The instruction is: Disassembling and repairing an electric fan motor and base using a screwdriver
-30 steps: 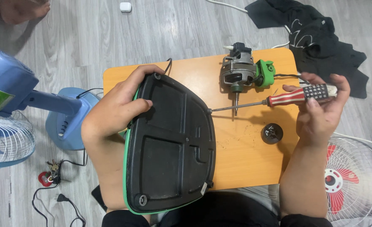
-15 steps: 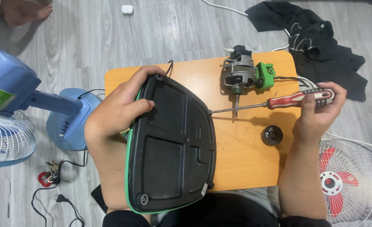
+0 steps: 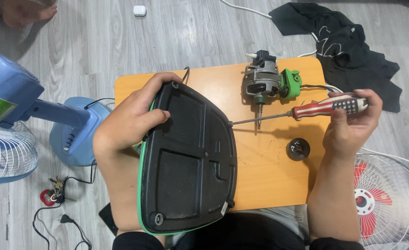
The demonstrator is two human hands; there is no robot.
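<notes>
The black fan base [image 3: 188,159] hangs over the near edge of the small orange table [image 3: 269,180], left hand [image 3: 130,122] wrapped round its top corner. Right hand [image 3: 350,125] is closed on a striped screwdriver [image 3: 306,110], tip at the base's right corner. Motor [image 3: 262,83] sits by the far edge. Grey wood floor [image 3: 98,41], black cloth [image 3: 347,46] beyond.

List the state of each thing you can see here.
Left hand: gripping the black base plate, held tilted on edge.
Right hand: holding the screwdriver, tip at the plate's right edge.
Motor: lying bare on the orange table.
Black knob: loose on the table.
</notes>
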